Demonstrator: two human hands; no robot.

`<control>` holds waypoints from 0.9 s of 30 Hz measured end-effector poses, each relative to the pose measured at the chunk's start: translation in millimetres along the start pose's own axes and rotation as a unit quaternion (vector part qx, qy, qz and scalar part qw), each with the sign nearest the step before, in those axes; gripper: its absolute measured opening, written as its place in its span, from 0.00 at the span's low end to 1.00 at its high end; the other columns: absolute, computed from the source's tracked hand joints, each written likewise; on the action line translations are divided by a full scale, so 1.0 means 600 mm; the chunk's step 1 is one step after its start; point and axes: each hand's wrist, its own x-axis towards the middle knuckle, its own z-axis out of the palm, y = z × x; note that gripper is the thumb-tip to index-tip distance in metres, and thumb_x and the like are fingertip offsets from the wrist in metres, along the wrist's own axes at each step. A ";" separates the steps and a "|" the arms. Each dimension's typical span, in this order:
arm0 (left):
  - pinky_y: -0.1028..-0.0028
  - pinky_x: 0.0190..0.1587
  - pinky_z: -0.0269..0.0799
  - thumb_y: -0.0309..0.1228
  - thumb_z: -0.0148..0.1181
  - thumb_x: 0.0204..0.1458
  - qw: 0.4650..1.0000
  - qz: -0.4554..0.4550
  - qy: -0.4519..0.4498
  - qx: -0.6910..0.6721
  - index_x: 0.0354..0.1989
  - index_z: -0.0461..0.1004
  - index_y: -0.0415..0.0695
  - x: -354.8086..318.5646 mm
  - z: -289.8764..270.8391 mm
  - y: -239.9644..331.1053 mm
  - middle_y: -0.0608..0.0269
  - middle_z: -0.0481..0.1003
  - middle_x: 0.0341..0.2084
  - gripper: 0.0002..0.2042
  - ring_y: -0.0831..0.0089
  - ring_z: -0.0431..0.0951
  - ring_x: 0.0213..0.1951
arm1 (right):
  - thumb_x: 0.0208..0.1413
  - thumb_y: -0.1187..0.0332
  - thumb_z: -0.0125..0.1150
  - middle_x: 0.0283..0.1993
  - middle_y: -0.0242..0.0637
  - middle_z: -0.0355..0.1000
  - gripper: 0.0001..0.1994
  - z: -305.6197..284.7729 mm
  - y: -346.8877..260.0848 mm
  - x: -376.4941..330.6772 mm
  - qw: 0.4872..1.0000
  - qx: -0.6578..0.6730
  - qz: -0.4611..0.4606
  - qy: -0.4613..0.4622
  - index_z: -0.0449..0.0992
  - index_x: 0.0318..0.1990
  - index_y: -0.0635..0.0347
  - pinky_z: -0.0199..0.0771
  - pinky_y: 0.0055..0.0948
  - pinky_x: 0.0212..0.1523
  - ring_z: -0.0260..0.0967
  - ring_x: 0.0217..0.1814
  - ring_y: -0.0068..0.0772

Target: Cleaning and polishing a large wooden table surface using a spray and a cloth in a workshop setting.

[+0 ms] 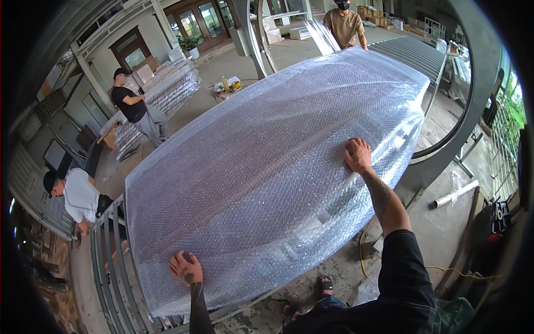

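A large, long panel-shaped bundle covered in clear bubble wrap [245, 156] lies across the view in front of me. My left hand [187, 268] is at its near left corner, fingers bent and closed on the wrap. Farther along, toward the right edge, my right hand [357, 155] has its fingers curled into the bubble wrap, knuckles up. Loose, shiny folds of the film hang down the near side. What the wrap covers cannot be made out in detail.
A metal rack [114, 278] supports the left end. A person in brown [346, 28] stands at the far end; two others, in black [130, 106] and white [79, 195], are at left. A large curved metal frame [478, 83] rises at right. A yellow cord [456, 271] crosses the floor.
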 end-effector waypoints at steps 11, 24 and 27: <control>0.54 0.57 0.57 0.37 0.61 0.47 1.000 0.005 0.003 0.002 0.43 0.69 0.47 0.010 0.014 -0.007 0.55 0.66 0.44 0.16 0.54 0.66 0.52 | 0.53 0.63 0.56 0.45 0.36 0.71 0.09 0.009 -0.002 -0.005 1.000 -0.023 0.012 0.006 0.73 0.40 0.52 0.62 0.41 0.54 0.65 0.53 0.44; 0.55 0.57 0.57 0.37 0.61 0.46 1.000 0.011 0.000 0.002 0.43 0.69 0.47 0.016 0.019 -0.014 0.54 0.66 0.43 0.16 0.54 0.65 0.51 | 0.57 0.65 0.51 0.44 0.42 0.72 0.07 0.040 -0.010 -0.015 0.996 -0.072 0.024 0.036 0.72 0.40 0.55 0.64 0.43 0.54 0.68 0.50 0.47; 0.54 0.58 0.56 0.38 0.60 0.47 1.000 -0.001 -0.011 -0.010 0.43 0.69 0.47 0.012 0.020 -0.015 0.54 0.66 0.43 0.16 0.54 0.64 0.52 | 0.55 0.67 0.51 0.42 0.42 0.71 0.06 0.053 -0.012 -0.021 0.992 -0.117 0.002 0.053 0.71 0.38 0.57 0.63 0.43 0.53 0.68 0.49 0.47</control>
